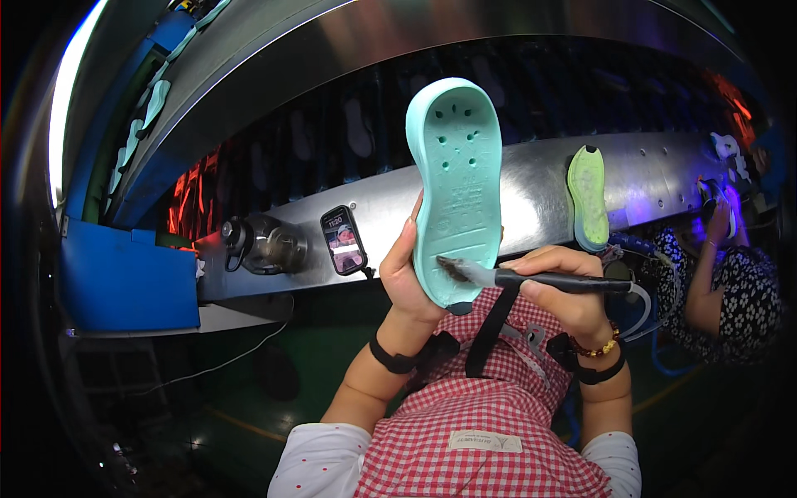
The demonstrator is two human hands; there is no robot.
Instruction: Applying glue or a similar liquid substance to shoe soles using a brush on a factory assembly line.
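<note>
1. Turquoise shoe sole [458, 187] is held up at the near side of a steel worktop [531, 195], its end with the holes pointing far and its dark-tabbed end near.
2. The worker's left hand [408, 278] grasps the sole by its left side, low toward the near end, with some fingers hidden behind it.
3. The right hand [577, 307] grips a black-handled brush [574, 283], whose bristles meet the inner face of the sole close to its near end; a pale tube [644, 309] curves away from the handle's right end.
4. On the worktop at left, a phone [342, 241] lies near a translucent jug [278, 246] farther left.
5. A yellow-green sole [589, 197] rests on the worktop at right, apart from the turquoise one.
6. Farther right, another person in a floral garment [751, 286] sits beside the worktop under violet light.
</note>
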